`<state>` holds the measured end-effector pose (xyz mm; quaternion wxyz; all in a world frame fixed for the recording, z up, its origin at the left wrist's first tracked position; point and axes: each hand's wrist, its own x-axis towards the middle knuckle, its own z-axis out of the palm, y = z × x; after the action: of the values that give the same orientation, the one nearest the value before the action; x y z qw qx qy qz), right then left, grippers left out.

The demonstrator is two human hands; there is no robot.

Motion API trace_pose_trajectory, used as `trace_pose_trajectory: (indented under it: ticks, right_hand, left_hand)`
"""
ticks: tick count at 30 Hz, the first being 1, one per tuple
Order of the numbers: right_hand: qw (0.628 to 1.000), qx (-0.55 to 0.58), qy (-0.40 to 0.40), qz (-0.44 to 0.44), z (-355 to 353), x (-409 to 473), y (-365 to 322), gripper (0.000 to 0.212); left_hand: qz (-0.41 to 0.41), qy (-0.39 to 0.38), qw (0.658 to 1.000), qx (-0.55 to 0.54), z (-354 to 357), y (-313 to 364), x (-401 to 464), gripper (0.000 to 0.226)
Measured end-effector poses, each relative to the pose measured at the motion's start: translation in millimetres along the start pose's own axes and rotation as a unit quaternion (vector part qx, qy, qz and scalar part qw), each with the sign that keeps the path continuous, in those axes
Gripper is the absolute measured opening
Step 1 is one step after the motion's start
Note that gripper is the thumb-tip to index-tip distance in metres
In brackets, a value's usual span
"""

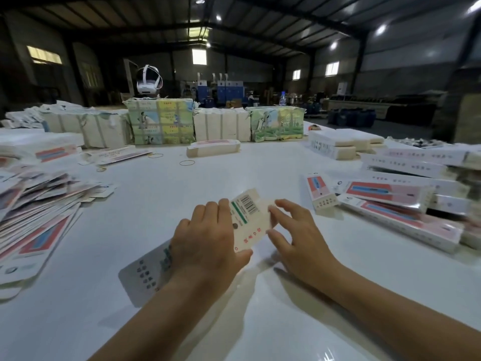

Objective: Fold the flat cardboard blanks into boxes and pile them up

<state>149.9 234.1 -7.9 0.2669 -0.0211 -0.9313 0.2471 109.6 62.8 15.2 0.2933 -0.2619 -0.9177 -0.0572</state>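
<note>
My left hand grips a long cardboard blank around its middle, above the white table. The blank's far end shows a barcode and a green stripe; its near end, printed with dark marks, sticks out below my wrist. My right hand touches the blank's right edge with thumb and fingertips, fingers spread. A fanned heap of flat blanks with red and blue print lies at the left. Folded boxes are piled at the right.
Wrapped bundles line the table's far side, with a white headset on top. A small stack of blanks and loose rubber bands lie mid-table. More white stacks sit at the far right.
</note>
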Motion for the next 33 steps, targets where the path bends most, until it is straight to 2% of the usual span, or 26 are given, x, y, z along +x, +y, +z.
trace_pose_trajectory:
  ticks: [4,6,8,10,13,16,18,22,26,30,33]
  right_hand:
    - [0.994,0.105,0.032,-0.014,-3,-4,-11,0.023]
    - [0.983,0.181,0.026,0.022,-5,-5,-16,0.019]
    - [0.977,0.203,0.037,0.047,-7,-5,-18,0.019]
    - [0.966,0.244,0.030,0.080,-9,-4,-18,0.016]
    - [0.911,0.381,0.004,0.155,-15,-1,-18,0.011]
    - [0.865,0.456,-0.027,0.208,-19,4,-14,0.021]
    - [0.858,0.459,-0.056,0.222,-20,5,-13,0.021]
    - [0.868,0.444,-0.078,0.206,-21,6,-11,0.008]
    - [0.873,0.427,-0.084,0.221,-20,8,-10,0.019]
    - [0.865,0.437,-0.088,0.230,-20,8,-8,0.016]
    - [0.863,0.439,-0.085,0.235,-20,8,-7,0.028]
  left_hand:
    - [0.004,-0.004,1.000,0.018,-2,2,1,0.088]
    - [-0.005,-0.006,1.000,0.019,-6,3,1,0.090]
    - [-0.004,-0.016,1.000,0.022,-8,5,-1,0.091]
    - [0.013,0.007,1.000,0.020,-5,6,-1,0.088]
    - [0.031,0.026,0.999,0.037,-5,6,-1,0.088]
    - [0.043,0.030,0.997,0.048,-4,9,-2,0.088]
    - [0.050,0.024,0.997,0.046,-3,11,-2,0.088]
    - [0.055,0.023,0.997,0.047,-4,11,-2,0.087]
    - [0.070,0.040,0.995,0.061,-6,14,-1,0.074]
    - [0.078,0.067,0.991,0.082,-4,13,2,0.054]
    - [0.073,0.058,0.994,0.060,-2,8,2,0.062]
